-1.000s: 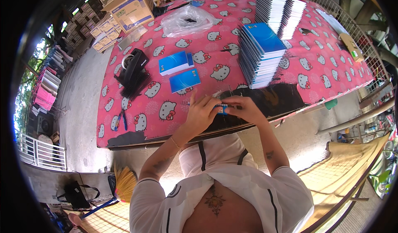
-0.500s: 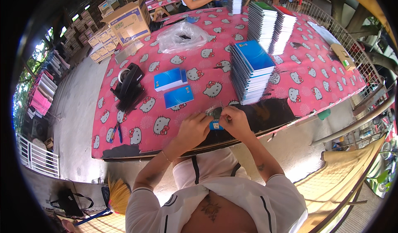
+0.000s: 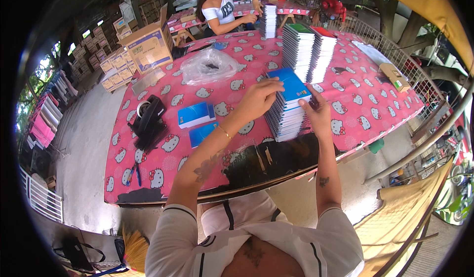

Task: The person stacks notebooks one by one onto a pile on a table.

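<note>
Both hands are at a tall stack of blue spiral notebooks [image 3: 288,124] on the table, right of centre. My left hand [image 3: 262,97] is closed at the left, spiral-bound side of the top blue notebook [image 3: 291,81]. On the opposite side my right hand [image 3: 317,110] grips that notebook, its thumb at the near right corner and its fingers along the right edge. To the left lie a small stack of blue notepads [image 3: 193,115] and a flat blue notepad [image 3: 200,135], the latter partly behind my left forearm.
Behind the blue stack rise green-topped notebooks [image 3: 297,50] and red-topped notebooks [image 3: 322,55]. A black tape dispenser [image 3: 148,115], scissors [image 3: 133,174], a clear plastic bag [image 3: 207,66] and a cardboard box [image 3: 148,47] are at the left. Another person [image 3: 224,13] works beyond the table.
My hands have moved from the table's near edge, where they pinched a small blue item, up to the blue notebook stack. The view has shifted, showing more of the far side.
</note>
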{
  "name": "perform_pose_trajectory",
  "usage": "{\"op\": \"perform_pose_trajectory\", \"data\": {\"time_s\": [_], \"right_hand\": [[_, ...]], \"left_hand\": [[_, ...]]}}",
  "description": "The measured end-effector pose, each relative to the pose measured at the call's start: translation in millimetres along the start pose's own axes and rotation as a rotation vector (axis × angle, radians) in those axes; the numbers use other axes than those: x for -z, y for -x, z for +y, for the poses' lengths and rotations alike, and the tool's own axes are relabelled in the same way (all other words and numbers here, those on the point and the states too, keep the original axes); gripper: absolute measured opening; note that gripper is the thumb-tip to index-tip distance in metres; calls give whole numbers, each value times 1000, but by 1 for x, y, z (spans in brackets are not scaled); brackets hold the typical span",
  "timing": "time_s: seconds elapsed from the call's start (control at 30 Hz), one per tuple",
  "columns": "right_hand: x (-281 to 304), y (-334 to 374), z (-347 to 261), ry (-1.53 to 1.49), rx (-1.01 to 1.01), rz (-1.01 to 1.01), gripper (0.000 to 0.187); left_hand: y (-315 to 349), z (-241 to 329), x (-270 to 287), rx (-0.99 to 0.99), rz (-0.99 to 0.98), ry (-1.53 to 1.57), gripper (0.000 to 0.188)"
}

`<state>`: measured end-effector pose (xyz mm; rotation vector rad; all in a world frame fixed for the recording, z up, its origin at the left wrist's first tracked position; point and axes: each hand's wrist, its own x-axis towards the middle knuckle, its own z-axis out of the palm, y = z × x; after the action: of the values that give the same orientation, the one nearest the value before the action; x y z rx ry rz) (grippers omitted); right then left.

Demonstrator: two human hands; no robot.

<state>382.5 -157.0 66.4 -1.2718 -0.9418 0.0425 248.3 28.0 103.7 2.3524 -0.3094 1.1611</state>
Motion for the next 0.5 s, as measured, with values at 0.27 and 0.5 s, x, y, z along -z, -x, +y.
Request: {"op": "perform_pose_trajectory", "data": {"time_s": [0.27,0.5], "right_hand": [[19,38,-23,383,262,263,44],[-15,100,-41,96,253,87,23]], "left_hand": [[51,6,43,108,141,-141,26],[240,-35,119,400,-398,-588,32]]}}
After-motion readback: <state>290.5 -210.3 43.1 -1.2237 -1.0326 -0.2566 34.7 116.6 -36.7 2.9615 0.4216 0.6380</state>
